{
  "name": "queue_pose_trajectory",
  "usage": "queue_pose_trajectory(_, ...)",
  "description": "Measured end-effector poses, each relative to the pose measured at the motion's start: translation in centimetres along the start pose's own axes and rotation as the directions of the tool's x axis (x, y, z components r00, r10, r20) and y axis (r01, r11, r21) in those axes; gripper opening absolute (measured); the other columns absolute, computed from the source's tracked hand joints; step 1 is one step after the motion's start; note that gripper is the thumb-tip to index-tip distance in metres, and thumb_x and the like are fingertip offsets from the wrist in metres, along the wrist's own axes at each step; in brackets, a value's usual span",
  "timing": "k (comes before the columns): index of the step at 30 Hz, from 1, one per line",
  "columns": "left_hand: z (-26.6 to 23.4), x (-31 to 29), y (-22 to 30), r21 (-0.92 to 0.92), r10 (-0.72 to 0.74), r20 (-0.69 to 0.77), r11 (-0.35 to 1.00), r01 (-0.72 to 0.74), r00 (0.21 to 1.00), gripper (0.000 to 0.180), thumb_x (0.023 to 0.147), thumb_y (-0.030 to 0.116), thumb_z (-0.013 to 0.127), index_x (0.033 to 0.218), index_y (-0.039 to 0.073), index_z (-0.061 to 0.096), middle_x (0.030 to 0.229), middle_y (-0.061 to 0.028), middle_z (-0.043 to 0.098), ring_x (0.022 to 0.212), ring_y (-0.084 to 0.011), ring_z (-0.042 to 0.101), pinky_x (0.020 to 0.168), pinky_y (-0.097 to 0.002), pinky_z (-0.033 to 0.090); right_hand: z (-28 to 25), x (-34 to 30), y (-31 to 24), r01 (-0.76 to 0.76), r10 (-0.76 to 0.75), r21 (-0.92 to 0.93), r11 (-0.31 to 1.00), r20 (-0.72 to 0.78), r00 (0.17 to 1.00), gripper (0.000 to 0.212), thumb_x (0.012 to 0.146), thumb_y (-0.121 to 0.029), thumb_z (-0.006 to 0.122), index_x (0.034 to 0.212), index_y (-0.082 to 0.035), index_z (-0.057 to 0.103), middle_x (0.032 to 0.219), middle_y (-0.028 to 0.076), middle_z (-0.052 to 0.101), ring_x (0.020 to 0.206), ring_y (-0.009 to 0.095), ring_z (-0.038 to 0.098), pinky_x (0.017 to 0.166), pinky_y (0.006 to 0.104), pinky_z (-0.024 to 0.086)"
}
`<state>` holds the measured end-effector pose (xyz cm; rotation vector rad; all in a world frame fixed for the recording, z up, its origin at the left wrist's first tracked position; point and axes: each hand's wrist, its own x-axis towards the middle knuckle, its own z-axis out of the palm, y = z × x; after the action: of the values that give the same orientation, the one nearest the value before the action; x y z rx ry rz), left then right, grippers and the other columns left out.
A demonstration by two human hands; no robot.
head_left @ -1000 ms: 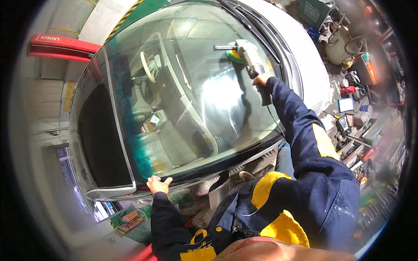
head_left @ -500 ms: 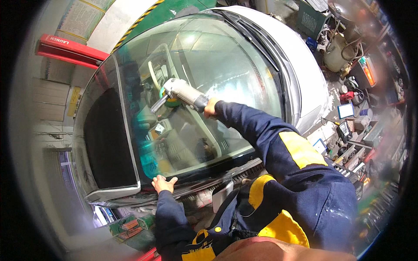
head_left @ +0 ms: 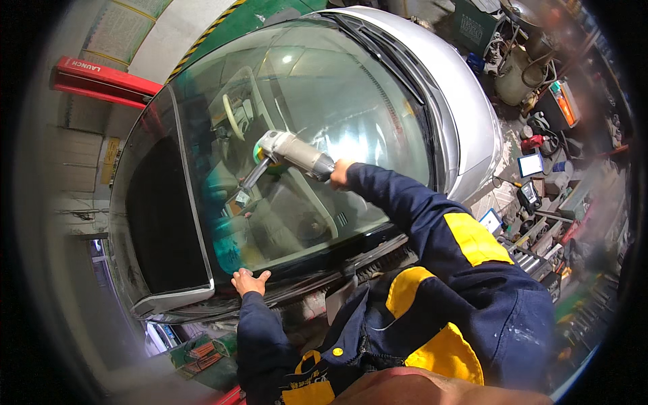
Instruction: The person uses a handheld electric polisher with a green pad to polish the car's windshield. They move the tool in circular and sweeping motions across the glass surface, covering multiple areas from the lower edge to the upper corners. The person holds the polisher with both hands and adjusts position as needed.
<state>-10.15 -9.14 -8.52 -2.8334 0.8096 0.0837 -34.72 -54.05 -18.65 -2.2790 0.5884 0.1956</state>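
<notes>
My right hand grips the dark rear end of a grey angle polisher. The polisher's head, with a green and yellow pad under it, lies against the car's windshield. A dark side handle sticks out from the head toward me, and no hand is on it. My left hand rests with fingers spread on the near edge of the glass, close to the roof. Through the glass a pale steering wheel shows.
The silver hood lies to the right, with wiper arms along the windshield's base. At left is the dark roof panel, and behind it a red lift arm. Tools and a grey tank crowd the floor at right.
The polisher has shifted a little to the right and slightly nearer across the glass, with my right hand on it. My left hand stays on the windshield edge.
</notes>
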Motion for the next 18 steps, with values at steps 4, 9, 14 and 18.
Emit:
queue_pose_trajectory(4, 0.2, 0.2, -0.2, 0.002, 0.031, -0.005, 1.0, -0.031, 1.0, 0.068, 0.068, 0.048, 0.103, 0.104, 0.002, 0.068, 0.113, -0.0163, 0.067, 0.114, -0.0392, 0.062, 0.103, -0.0503, 0.05, -1.2, -4.6, 7.9, -0.413, 0.441, 0.527, 0.743, 0.079, 0.894, 0.034, 0.071, -0.029, 0.091, 0.082, 0.002, 0.082, 0.081, 0.015, 0.08, 0.072, 0.027, 0.078, 0.073, 0.0403, 0.062)
queue_pose_trajectory(9, 0.2, 0.4, -0.2, 0.035, 0.042, 0.008, 0.999, -0.042, 0.999, 0.067, 0.067, 0.048, 0.103, 0.103, 0.003, 0.068, 0.111, -0.0158, 0.067, 0.113, -0.0386, 0.062, 0.102, -0.0501, 0.05, -0.7, -8.4, 17.4, -0.528, 0.598, 0.613, 0.588, 0.109, 0.794, 0.047, 0.071, -0.031, 0.091, 0.096, 0.008, 0.082, 0.096, 0.021, 0.082, 0.09, 0.032, 0.08, 0.084, 0.04, 0.061)
queue_pose_trajectory(14, 0.0, 0.3, 0.1, 0.027, -0.003, 0.017, 1.0, 0.003, 1.0, 0.067, 0.067, 0.046, 0.103, 0.103, 0.003, 0.067, 0.112, -0.0158, 0.066, 0.114, -0.0394, 0.061, 0.102, -0.051, 0.05, 0.8, -12.3, 25.0, -0.486, 0.663, 0.781, 0.391, 0.128, 0.738, 0.021, 0.076, -0.018, 0.088, 0.084, 0.0, 0.079, 0.078, 0.014, 0.075, 0.069, 0.028, 0.072, 0.063, 0.042, 0.055)
queue_pose_trajectory(18, -0.2, 0.1, 0.4, 0.018, -0.001, 0.006, 1.0, 0.001, 1.0, 0.065, 0.068, 0.044, 0.102, 0.102, 0.002, 0.067, 0.112, -0.0171, 0.066, 0.115, -0.0398, 0.06, 0.104, -0.0511, 0.05, 3.3, -13.2, 29.5, -0.564, 0.654, 0.675, 0.475, 0.159, 0.74, 0.031, 0.083, -0.027, 0.088, 0.1, -0.002, 0.083, 0.084, 0.014, 0.08, 0.075, 0.023, 0.077, 0.074, 0.0386, 0.062)
